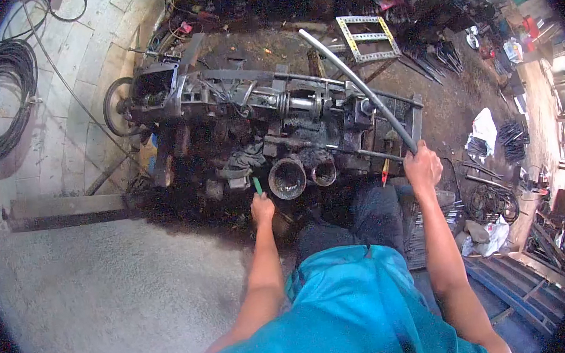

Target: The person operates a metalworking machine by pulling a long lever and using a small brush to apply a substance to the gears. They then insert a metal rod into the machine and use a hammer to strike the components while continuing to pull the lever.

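Note:
In my right hand (423, 169) is a long grey metal rod (361, 87), gripped near its lower end. It slants up and left, its far end over the back of a greasy machine (303, 104) with a bright shaft and parallel bars. My left hand (262, 210) is closed around a green stick-like handle (258, 186); whatever lies beyond the handle cannot be made out. Just right of that hand, at the machine's front, sits a round, dirty metal cup (287, 178), with a smaller one (323, 172) beside it. A grey rag (243, 160) lies above the green handle.
A handwheel (118, 107) stands at the machine's left end. Coiled cable (8, 99) hangs on the tiled wall. A yellow-and-silver frame (369, 36) lies behind the machine. At right are bundled rods (512, 141), a white bag (483, 133) and blue metal bars (514, 290).

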Demonstrator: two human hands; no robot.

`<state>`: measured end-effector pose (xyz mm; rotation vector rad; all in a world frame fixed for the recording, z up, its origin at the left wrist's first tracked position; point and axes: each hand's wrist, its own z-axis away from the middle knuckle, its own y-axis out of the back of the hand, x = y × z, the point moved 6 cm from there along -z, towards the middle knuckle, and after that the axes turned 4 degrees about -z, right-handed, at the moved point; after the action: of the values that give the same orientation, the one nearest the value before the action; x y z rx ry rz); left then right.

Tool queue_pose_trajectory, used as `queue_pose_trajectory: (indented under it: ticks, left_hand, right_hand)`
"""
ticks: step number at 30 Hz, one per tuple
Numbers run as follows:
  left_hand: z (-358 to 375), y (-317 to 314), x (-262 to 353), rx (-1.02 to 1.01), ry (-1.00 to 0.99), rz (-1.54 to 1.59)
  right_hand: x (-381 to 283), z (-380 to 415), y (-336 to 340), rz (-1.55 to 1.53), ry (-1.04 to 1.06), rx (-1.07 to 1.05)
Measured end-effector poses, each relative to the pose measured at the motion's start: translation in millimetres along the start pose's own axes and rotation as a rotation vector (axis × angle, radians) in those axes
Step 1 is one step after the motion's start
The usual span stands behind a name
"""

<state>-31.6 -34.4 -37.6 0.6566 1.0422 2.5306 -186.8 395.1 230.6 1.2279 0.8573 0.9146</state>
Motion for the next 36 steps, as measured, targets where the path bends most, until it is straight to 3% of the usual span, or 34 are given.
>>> queue_pose_trajectory:
  ticks: [2,3,9,21,30,36]
  left_hand:
    - [12,14,-18,-0.004,0.045,-0.030]
    - [-14,-40,45,-0.027,-0.021,0.063]
    - [7,-16,21,0.089,0.010,0.122]
    - [18,45,73,0.102,-0.004,0.063]
    - [21,-7,34,0.193,-0.092,0.092]
    - [-2,-31,21,0.170,-0.018,0.164]
  right_hand:
    - [-5,13,1,0.013,0.094,0.034]
    - [1,-28,14,0.054,0.099,0.143]
    - [-6,-10,4,0.039,0.105,0.092]
    - [-4,-16,-3,0.057,0.088,0.068]
    - [-2,-14,-6,0.035,0.132,0.082]
    - [-1,-15,-7,0.075,0.107,0.068]
